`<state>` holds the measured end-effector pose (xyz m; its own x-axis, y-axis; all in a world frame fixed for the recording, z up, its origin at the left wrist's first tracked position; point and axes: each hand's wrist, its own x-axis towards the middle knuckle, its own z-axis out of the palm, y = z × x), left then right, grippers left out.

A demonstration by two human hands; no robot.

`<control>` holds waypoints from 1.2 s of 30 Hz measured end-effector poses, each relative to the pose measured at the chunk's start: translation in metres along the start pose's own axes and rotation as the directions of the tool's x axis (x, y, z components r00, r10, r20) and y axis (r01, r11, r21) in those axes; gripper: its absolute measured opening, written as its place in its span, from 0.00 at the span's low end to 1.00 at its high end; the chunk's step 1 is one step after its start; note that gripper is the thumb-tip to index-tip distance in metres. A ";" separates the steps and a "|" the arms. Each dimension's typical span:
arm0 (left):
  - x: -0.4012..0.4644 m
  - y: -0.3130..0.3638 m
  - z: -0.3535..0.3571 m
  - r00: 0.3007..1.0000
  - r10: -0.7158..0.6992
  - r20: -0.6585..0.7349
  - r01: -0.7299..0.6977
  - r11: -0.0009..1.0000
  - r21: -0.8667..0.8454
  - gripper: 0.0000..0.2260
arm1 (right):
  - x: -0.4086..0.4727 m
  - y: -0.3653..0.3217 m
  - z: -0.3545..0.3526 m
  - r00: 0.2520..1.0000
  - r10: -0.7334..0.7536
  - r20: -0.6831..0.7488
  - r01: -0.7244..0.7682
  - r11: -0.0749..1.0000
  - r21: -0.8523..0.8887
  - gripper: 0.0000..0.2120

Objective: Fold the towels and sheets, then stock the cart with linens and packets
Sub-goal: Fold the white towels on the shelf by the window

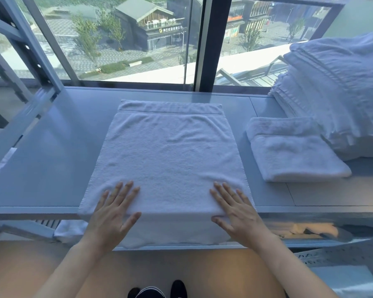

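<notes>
Your left hand [112,208] and right hand [235,208] lie flat, fingers spread, pressing the half-folded towel [170,160] at the shelf [41,147] front edge, probably smoothing it; 1 folded towel [293,151] lies just right.

A linen room: metal shelving [52,147] and stacked white towels [336,93].

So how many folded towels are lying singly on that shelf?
2: the wide towel under both hands, and a smaller folded towel right of it. The tall stack behind holds more, uncountable.
</notes>
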<state>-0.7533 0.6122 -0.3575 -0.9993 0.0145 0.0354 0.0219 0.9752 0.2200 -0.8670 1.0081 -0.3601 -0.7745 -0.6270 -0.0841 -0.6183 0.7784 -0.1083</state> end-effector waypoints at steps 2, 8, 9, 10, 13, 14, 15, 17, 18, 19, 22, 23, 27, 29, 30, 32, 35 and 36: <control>-0.003 -0.007 0.000 0.998 0.062 -0.001 -0.062 0.997 0.038 0.33 | 0.002 0.000 0.003 1.000 0.001 -0.003 -0.001 1.000 -0.023 0.36; -0.001 -0.008 -0.002 0.983 0.174 -0.062 -0.164 0.976 0.142 0.28 | -0.001 -0.003 0.012 0.979 -0.052 -0.198 0.038 0.996 -0.076 0.32; -0.002 -0.008 -0.002 0.978 0.188 -0.087 -0.175 0.974 0.142 0.27 | -0.002 -0.005 0.012 0.972 -0.061 -0.229 0.043 0.996 -0.081 0.31; -0.005 -0.007 -0.003 0.973 0.200 -0.119 -0.183 0.974 0.137 0.26 | -0.004 -0.009 0.012 0.964 -0.066 -0.259 0.046 0.996 -0.080 0.30; -0.019 -0.011 -0.011 0.951 0.211 -0.225 -0.190 0.975 0.113 0.23 | -0.011 -0.026 0.003 0.941 -0.060 -0.334 0.042 0.997 -0.060 0.22; -0.026 -0.014 -0.016 0.940 0.213 -0.268 -0.188 0.975 0.115 0.20 | -0.015 -0.033 -0.002 0.933 -0.058 -0.356 0.042 0.998 -0.053 0.20; -0.035 -0.018 -0.023 0.927 0.213 -0.307 -0.183 0.975 0.124 0.16 | -0.020 -0.041 -0.007 0.923 -0.058 -0.382 0.043 0.998 -0.047 0.18; -0.058 -0.029 -0.039 0.903 0.221 -0.369 -0.176 0.972 0.153 0.09 | -0.034 -0.059 -0.017 0.906 -0.054 -0.421 0.048 0.999 -0.026 0.17; -0.072 -0.034 -0.046 0.892 0.229 -0.389 -0.179 0.970 0.161 0.08 | -0.042 -0.069 -0.022 0.903 -0.055 -0.427 0.052 0.998 -0.020 0.18; -0.086 -0.039 -0.053 0.885 0.235 -0.401 -0.188 0.970 0.153 0.07 | -0.049 -0.079 -0.027 0.902 -0.053 -0.428 0.051 0.999 -0.018 0.19; -0.129 -0.054 -0.068 0.865 0.228 -0.446 -0.216 0.973 0.078 0.09 | -0.072 -0.112 -0.043 0.898 -0.027 -0.438 0.032 0.999 0.004 0.23; -0.143 -0.059 -0.075 0.863 0.206 -0.461 -0.208 0.977 0.047 0.12 | -0.080 -0.123 -0.048 0.892 -0.020 -0.452 0.032 0.999 0.018 0.25; -0.204 -0.075 -0.099 0.838 0.175 -0.517 -0.192 0.981 0.020 0.05 | -0.118 -0.160 -0.066 0.879 0.012 -0.476 0.030 0.996 0.080 0.26; -0.235 -0.079 -0.110 0.828 0.127 -0.546 -0.130 0.991 0.034 0.08 | -0.141 -0.176 -0.072 0.871 0.044 -0.489 0.004 0.995 0.095 0.22; -0.249 -0.082 -0.113 0.829 0.103 -0.549 -0.097 0.994 0.041 0.12 | -0.152 -0.183 -0.075 0.865 0.069 -0.498 -0.015 0.994 0.110 0.18; -0.274 -0.083 -0.120 0.818 0.084 -0.568 -0.072 0.996 0.043 0.14 | -0.175 -0.195 -0.080 0.844 0.119 -0.522 -0.055 0.989 0.137 0.09; -0.302 -0.080 -0.125 0.808 0.076 -0.584 -0.091 0.996 0.004 0.08 | -0.205 -0.217 -0.085 0.822 0.146 -0.550 -0.088 0.987 0.130 0.07; -0.309 -0.078 -0.125 0.804 0.071 -0.590 -0.101 0.995 -0.018 0.07 | -0.214 -0.223 -0.086 0.818 0.159 -0.552 -0.094 0.985 0.144 0.07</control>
<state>-0.4421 0.5038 -0.2641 -0.7833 -0.0493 0.6196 0.1235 0.9646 0.2329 -0.5745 0.9716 -0.2332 -0.8058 -0.3719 0.4609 -0.5170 0.8213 -0.2412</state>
